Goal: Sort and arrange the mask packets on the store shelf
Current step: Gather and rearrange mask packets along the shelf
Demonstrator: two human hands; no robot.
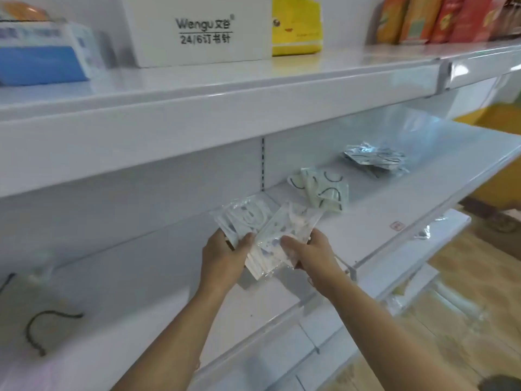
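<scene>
My left hand [225, 255] grips a clear packet of white masks [245, 215], thumb on top. My right hand [308, 249] pinches a second clear packet of white masks with blue print [284, 230], which overlaps the first and tilts up to the right. Both are held just above the white middle shelf [366, 221]. Farther right on that shelf lies a small heap of pale green masks with dark ear loops [321, 190]. Beyond it, near the back, sits a pile of shiny silvery mask packets [375, 158].
The upper shelf [225, 108] carries a white Wengu box [197, 29], a blue box [42, 55], a yellow pack [296, 26] and orange-red pouches [439, 18]. A dark ear loop [48, 325] lies far left. A lower shelf [394, 277] and wooden floor [465, 277] are at right.
</scene>
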